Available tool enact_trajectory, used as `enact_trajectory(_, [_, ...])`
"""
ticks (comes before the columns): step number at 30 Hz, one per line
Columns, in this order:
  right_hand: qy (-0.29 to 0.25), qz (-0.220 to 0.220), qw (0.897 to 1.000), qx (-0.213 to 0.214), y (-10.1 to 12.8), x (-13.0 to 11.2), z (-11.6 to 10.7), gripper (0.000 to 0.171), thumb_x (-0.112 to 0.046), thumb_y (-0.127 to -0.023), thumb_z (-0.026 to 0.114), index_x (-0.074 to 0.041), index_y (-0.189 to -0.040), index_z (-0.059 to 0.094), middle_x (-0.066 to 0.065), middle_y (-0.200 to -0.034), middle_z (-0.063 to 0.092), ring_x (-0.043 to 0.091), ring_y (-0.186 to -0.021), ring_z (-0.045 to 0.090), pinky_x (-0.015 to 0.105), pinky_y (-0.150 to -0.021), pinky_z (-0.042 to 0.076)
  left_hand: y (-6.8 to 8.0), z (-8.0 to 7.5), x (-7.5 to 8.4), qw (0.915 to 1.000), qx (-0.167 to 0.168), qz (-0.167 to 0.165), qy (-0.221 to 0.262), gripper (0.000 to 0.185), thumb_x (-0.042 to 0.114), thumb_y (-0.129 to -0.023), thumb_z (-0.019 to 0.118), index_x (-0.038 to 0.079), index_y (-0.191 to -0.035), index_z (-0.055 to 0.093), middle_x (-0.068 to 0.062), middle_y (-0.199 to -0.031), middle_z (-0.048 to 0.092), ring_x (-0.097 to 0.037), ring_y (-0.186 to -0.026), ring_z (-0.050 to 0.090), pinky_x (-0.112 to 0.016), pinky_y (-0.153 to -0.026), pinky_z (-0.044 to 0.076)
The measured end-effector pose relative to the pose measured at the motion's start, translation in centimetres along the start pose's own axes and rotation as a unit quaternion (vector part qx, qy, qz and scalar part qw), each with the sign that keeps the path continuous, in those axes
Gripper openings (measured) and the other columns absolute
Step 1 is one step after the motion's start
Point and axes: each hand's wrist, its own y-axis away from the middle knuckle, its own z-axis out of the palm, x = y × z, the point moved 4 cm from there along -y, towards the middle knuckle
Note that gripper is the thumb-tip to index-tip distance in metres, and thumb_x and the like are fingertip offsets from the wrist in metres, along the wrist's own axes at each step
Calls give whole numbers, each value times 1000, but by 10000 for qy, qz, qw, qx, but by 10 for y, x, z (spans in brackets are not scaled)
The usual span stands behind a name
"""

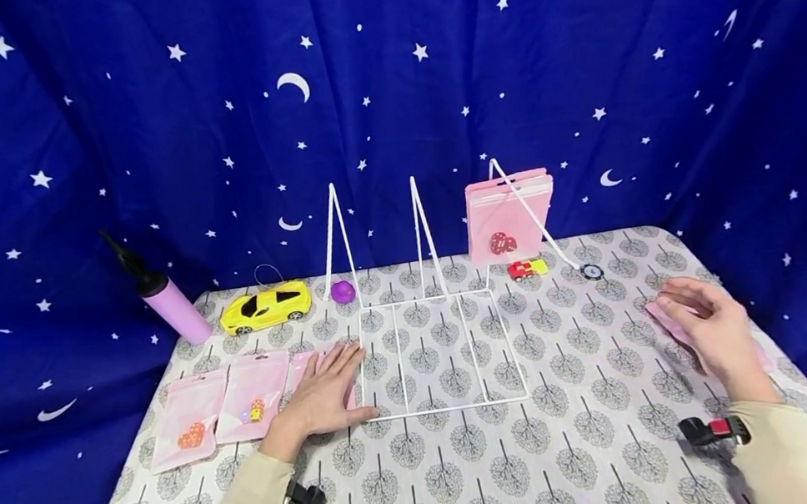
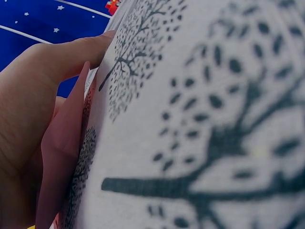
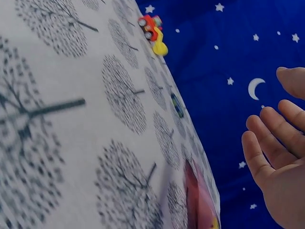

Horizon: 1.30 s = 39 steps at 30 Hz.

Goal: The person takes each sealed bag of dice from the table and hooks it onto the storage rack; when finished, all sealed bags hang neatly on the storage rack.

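My left hand (image 1: 326, 394) lies flat with straight fingers on a pink pouch (image 1: 302, 368) beside the white wire rack (image 1: 443, 405); in the left wrist view the pink pouch (image 2: 64, 143) sits under the palm of my left hand (image 2: 33, 86). My right hand (image 1: 707, 324) hovers relaxed over another pink pouch (image 1: 665, 321) near the table's right edge, holding nothing; the right wrist view shows my right hand (image 3: 281, 157) with loose fingers above that pink pouch (image 3: 198, 200). Two more pink pouches (image 1: 189, 417) (image 1: 253, 395) lie left of my left hand.
At the back stand a purple bottle (image 1: 172, 306), a yellow toy car (image 1: 266, 306), a purple ball (image 1: 343, 291), a stack of pink pouches (image 1: 508, 218) leaning in the rack, a small red toy truck (image 1: 526, 269) and a dark round token (image 1: 591, 272).
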Motion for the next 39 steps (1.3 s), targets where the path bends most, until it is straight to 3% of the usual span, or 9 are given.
enact_trajectory(5, [441, 92, 9988, 198, 2, 4, -14, 36, -5, -90, 68, -11, -125, 63, -25, -101, 69, -13, -89, 64, 6, -63, 51, 1, -2, 1, 10000, 52, 29, 15, 107, 83, -78, 46, 16, -157, 19, -4, -164, 14, -29, -151, 14, -60, -120, 11])
enact_trajectory(11, [405, 162, 9984, 363, 4, 8, -28, 38, -3, -89, 68, -10, -126, 62, -27, -99, 68, -14, -90, 63, 0, -77, 46, 1, -3, 2, 10000, -26, -2, -27, 107, 83, -78, 45, 17, -157, 16, -2, -164, 12, -29, -151, 12, -59, -120, 10])
enact_trajectory(21, [756, 798, 9933, 346, 9, 25, -52, 35, -19, -91, 69, -37, -118, 58, -38, -97, 57, -23, -87, 53, -5, -74, 39, 1, -3, 1, 10000, -1, 23, 38, 107, 82, -78, 46, 16, -157, 17, -3, -164, 13, -29, -151, 13, -60, -120, 8])
enact_trajectory(28, [1782, 1145, 9766, 372, 14, 37, -63, 57, -37, -91, 68, -24, -143, 49, -36, -111, 52, -24, -92, 42, -9, -79, 30, 1, -2, 1, 10000, 18, 54, 80, 106, 81, -79, 47, 16, -157, 17, -4, -164, 14, -30, -150, 13, -60, -120, 8])
enact_trajectory(35, [1771, 1477, 9719, 462, 17, 49, -71, 66, -38, -89, 70, -17, -146, 46, -30, -121, 54, -24, -90, 42, -9, -78, 30, 1, -2, 1, 9999, 30, 71, 92, 106, 82, -79, 47, 16, -157, 17, -4, -164, 13, -29, -151, 13, -60, -120, 8])
enact_trajectory(39, [1908, 1442, 9703, 367, 17, 54, -73, 69, -39, -89, 70, -13, -147, 43, -24, -131, 53, -25, -93, 41, -9, -80, 31, 1, -1, 1, 10000, 39, 62, 64, 106, 82, -79, 47, 17, -157, 17, -4, -164, 13, -29, -151, 13, -60, -120, 8])
